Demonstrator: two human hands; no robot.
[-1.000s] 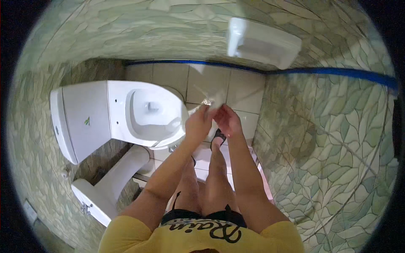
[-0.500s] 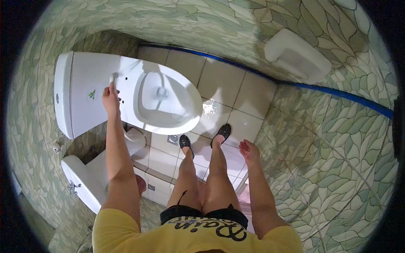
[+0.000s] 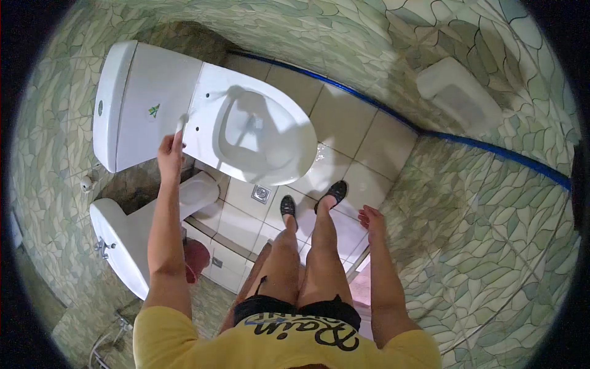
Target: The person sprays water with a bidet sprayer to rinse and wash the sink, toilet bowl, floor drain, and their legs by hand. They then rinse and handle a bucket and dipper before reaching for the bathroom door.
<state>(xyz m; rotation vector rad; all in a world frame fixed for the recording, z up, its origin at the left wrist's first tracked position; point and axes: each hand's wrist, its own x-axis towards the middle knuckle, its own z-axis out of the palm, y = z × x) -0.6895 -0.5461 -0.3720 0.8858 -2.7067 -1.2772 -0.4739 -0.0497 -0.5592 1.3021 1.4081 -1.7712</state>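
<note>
My left hand [image 3: 170, 157] is closed around a slim white handheld sprayer [image 3: 182, 123], most of it hidden by the fingers. Its head points toward the rear of a white toilet bowl [image 3: 301, 147], where the bowl meets the tank. A faint spray seems to come from it. The bowl has no seat or lid on it, and dark mounting holes show behind the opening. Behind my left hand rises the toilet tank [image 3: 163, 80] with a green sticker. My right hand [image 3: 372, 222] hangs over the floor at my right, fingers loosely bent and apart, holding nothing.
A white washbasin [image 3: 117, 221] with a tap stands at the left, a reddish bucket or dipper [image 3: 196, 258] below my left forearm. A floor drain [image 3: 260, 194] lies near my feet. Wet tiles [image 3: 321, 154] glisten beside the bowl. A white wall fixture [image 3: 461, 95] is at upper right.
The whole view has shifted, with the toilet now higher and further right. My left hand with the sprayer has moved toward the bowl's near side. My right hand stays free.
</note>
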